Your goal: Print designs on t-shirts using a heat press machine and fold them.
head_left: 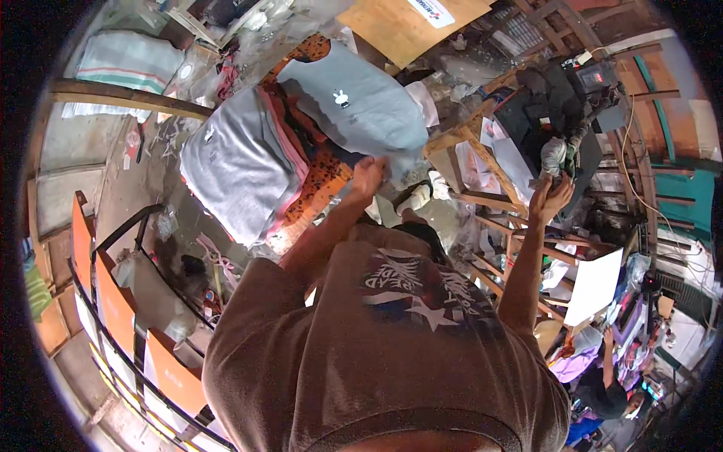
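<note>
The fingers of your left hand (369, 175) are blurred at the lower edge of the blue-grey cloth (354, 98); you cannot tell from here whether they pinch it or only brush it. The cloth lies ahead of them, its long axis slanting from the far left to the near right, with a small white print facing up. Your left hand is clearly the nearer one. Your right hand (550, 200) is well off to the right, palm turned up beside a pale wrapped part (554, 154) of the black machine (538, 94); whether its fingers close on that part cannot be told.

Beneath the cloth you have an orange, black-spotted surface (325, 183), and a stack of grey garments (237, 162) covers its left side. Wooden framing (450, 138) stands to the cloth's right, a brown board (403, 34) lies beyond it, and orange panels (177, 373) stand at your lower left. Another person (602, 392) is at the lower right.
</note>
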